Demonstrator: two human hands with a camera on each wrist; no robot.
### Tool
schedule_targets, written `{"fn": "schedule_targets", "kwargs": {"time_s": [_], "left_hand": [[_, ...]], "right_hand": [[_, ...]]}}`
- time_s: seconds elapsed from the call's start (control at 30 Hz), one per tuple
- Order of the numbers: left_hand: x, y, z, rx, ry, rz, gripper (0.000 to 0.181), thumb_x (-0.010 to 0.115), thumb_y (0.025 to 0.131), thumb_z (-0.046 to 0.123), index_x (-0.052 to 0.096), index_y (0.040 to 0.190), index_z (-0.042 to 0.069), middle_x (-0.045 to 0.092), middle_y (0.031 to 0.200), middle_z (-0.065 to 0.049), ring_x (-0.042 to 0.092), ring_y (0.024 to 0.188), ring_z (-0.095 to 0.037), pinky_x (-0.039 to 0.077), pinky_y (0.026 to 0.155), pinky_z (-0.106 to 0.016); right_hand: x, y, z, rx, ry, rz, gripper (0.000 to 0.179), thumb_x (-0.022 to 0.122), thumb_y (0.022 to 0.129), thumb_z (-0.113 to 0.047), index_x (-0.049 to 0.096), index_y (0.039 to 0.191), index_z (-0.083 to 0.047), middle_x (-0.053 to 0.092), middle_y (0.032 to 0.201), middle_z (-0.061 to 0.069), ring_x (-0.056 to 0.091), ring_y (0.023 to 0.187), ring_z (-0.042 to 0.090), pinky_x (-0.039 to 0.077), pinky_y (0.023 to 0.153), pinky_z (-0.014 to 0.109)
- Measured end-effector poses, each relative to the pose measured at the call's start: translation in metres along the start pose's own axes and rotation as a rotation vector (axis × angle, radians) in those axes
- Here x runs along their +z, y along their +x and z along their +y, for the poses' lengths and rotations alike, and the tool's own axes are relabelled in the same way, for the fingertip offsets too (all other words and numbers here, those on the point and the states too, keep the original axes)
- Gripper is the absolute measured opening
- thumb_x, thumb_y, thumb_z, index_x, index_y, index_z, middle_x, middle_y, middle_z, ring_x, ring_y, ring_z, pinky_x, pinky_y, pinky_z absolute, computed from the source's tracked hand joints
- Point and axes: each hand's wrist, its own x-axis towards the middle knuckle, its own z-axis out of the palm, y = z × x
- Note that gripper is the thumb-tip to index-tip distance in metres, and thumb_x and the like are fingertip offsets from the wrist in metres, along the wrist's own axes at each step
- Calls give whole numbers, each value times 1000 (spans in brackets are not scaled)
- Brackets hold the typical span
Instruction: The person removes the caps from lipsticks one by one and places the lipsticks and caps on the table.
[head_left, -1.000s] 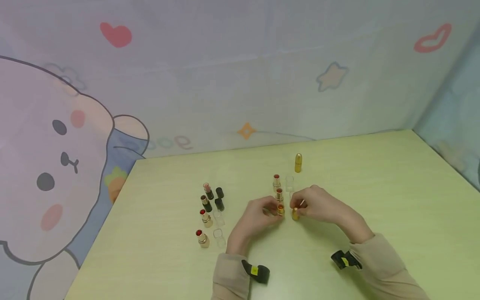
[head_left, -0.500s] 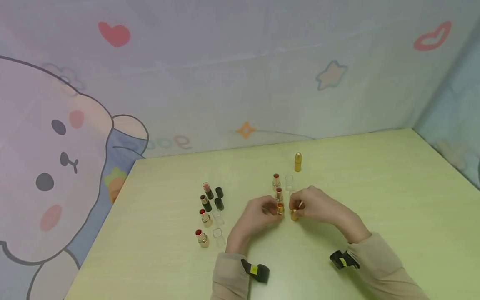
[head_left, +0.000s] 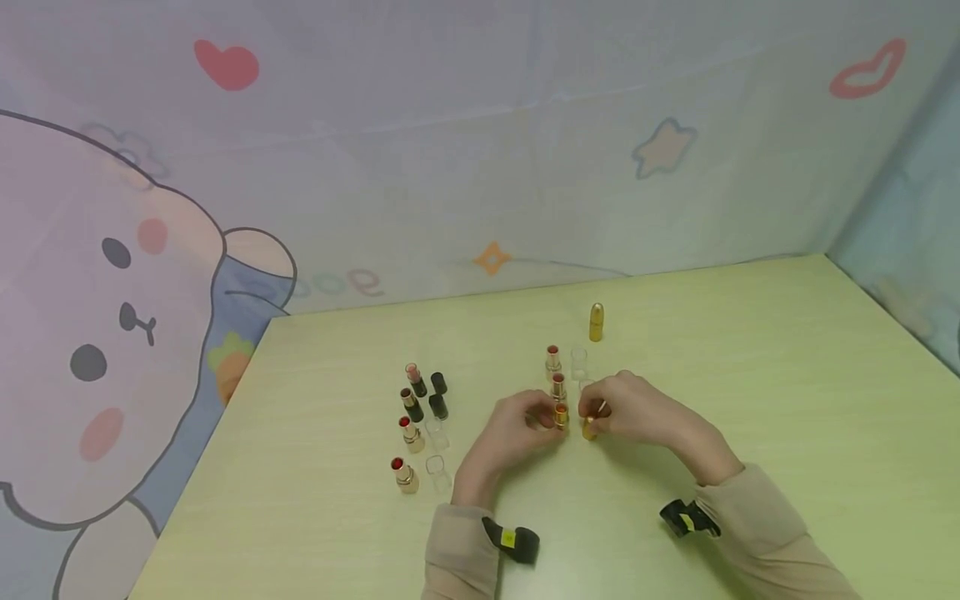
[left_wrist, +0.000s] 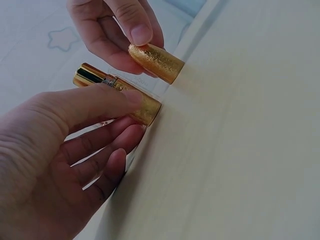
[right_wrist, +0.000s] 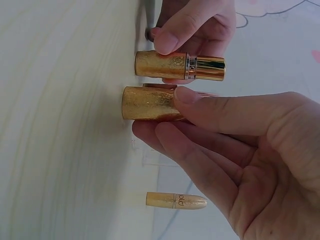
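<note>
Nothing has shifted since earlier: left hand [head_left: 517, 431] pinches the open gold lipstick [head_left: 561, 416] standing on the table [head_left: 750, 375]; just right of it, right hand [head_left: 637, 410] grips the gold cap [head_left: 590, 428]. Beyond stands a capped gold lipstick [head_left: 596, 323].

A glittery gold lipstick base [head_left: 561, 417], uncapped and upright, is stood on the table just beside its matching gold cap [head_left: 590, 428]

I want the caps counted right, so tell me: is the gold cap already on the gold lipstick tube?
No: the right hand holds the gold cap beside the gold lipstick tube, which the left hand grips uncapped.
</note>
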Motion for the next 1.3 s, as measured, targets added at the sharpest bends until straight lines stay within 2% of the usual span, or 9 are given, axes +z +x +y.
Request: {"fn": "schedule_targets", "kwargs": {"time_s": [0.3, 0.87, 1.07, 1.3], "left_hand": [[-2, -1, 0, -2, 1, -14, 23, 75, 79, 8, 67, 101, 8, 67, 88, -5, 57, 79, -7, 49, 74, -18], [-3, -3, 2, -10, 17, -26, 29, 76, 78, 8, 67, 106, 7, 68, 91, -5, 57, 81, -6, 49, 75, -17], [-7, -3, 3, 16, 21, -10, 27, 76, 79, 12, 68, 105, 9, 68, 93, -4, 59, 83, -7, 50, 77, -18], [-9, -4, 1, 13, -52, 8, 30, 78, 78, 19, 69, 106, 18, 69, 101, 3, 60, 90, -5, 49, 84, -23]], "right_hand": [[-2, 0, -2, 15, 22, -11, 6, 73, 80, -3, 70, 85, -5, 72, 82, 3, 67, 77, 13, 55, 67, 25], [-5, -3, -3, -18, 14, 5, 11, 71, 78, 5, 70, 86, -2, 73, 86, 7, 69, 78, 16, 57, 68, 27], [-10, -4, -4, 16, 14, 16, 11, 70, 79, 4, 70, 87, -3, 72, 86, 7, 70, 79, 17, 58, 70, 28], [-14, -8, -4, 69, 3, 28, 8, 71, 83, -5, 70, 91, -6, 71, 86, 2, 66, 77, 11, 55, 68, 28]]}}
